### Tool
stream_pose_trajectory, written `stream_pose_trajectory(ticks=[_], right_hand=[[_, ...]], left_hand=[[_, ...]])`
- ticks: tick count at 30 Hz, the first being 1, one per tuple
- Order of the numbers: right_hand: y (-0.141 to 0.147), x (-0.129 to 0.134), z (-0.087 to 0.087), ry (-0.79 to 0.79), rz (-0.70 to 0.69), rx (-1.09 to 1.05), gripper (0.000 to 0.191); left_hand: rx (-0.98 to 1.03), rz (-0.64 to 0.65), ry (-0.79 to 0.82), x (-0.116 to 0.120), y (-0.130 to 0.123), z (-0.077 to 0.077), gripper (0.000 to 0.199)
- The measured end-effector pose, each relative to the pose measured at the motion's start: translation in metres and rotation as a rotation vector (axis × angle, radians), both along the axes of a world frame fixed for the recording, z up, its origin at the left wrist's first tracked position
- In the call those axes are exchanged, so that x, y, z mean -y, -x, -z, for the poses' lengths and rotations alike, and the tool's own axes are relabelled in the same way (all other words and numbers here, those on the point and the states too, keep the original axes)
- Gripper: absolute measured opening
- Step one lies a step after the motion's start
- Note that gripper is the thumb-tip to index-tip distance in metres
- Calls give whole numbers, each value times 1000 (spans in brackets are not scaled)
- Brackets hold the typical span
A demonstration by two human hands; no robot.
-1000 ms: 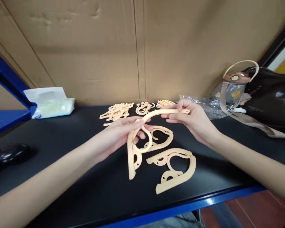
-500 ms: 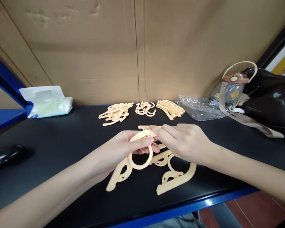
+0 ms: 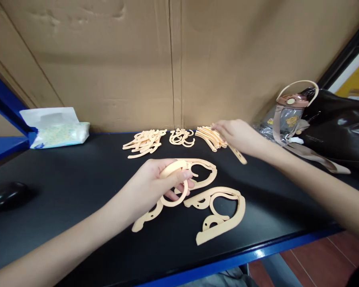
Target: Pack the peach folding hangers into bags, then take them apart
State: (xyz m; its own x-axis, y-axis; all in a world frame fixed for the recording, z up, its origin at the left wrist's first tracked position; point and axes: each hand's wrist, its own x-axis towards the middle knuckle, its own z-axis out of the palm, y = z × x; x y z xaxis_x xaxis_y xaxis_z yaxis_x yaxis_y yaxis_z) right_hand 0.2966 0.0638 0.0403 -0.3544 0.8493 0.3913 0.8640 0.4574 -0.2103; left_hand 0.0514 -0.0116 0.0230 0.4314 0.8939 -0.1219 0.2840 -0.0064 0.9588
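In my left hand (image 3: 167,179) are a cream plastic hook (image 3: 176,204) and a cream hanger arm (image 3: 147,218), pinched together between thumb and fingers; my fingers hide part of where they meet. My right hand (image 3: 239,137) reaches to the back, its fingers closed at the pile of long cream strips (image 3: 211,137). From under that hand a cream hanger arm (image 3: 238,154) sticks out toward the front right. Two folded cream hangers lie near my left hand: one folded hanger (image 3: 212,173) just behind it, another folded hanger (image 3: 237,211) to its right.
Along the back of the black table (image 3: 86,175) lie a pile of curved cream arms (image 3: 145,142) and a pile of cream hooks (image 3: 182,137). A tissue pack (image 3: 60,133) and a black mouse (image 3: 7,197) are left. A water bottle (image 3: 287,115) and black bag (image 3: 341,131) stand right.
My right hand has left the pieces in my left hand and moved back and right to the strip pile. My left hand keeps its hold, almost in place.
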Motion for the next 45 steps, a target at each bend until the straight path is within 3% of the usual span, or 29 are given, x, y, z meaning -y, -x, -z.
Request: stream_pose_trajectory(ticks=[3,7,11,14,16,19,22,24,26,28,34,40,43,45], right_hand=[[-22,-41,1,-68,98,-27,34],[-27,-76,20,-87,106,-72,32],[-21,-93,34,-90,116,-110,29],[-15,-93,30,-119,132,-155,33],[-6,-80,23,-140,132,-170,36],[21,-32,17,-26,10,-231,47],[53,32,14,532,-400,-576,65],[64,64,12,640,-517,-641,46],[64,78,8,569,-497,-664,33],[52,76,2,455,-437,-628,33],[13,58,-16,358,-337,-350,32],[29,79,-17,-157,-292,210,28],[38,84,-4,-478,-227,534,31],[40,84,7,-612,-220,656,31]], left_hand=[[120,-23,81,-4,1,-1,21],[279,-23,233,-5,2,1,35],[319,-20,295,-4,6,6,44],[283,-19,249,-4,8,5,47],[282,-25,136,-4,8,1,41],[298,-28,-88,-4,6,-4,25],[259,-123,-343,-6,5,-5,17],[182,-163,-449,-7,6,-3,22],[83,-139,-460,-7,8,-2,32],[10,-121,-458,-7,11,-3,38],[-91,-89,-509,-5,7,-8,28],[-48,40,-311,0,-9,-4,30],[-49,76,-256,3,-11,-4,32],[-107,108,-193,4,-11,-3,34]])
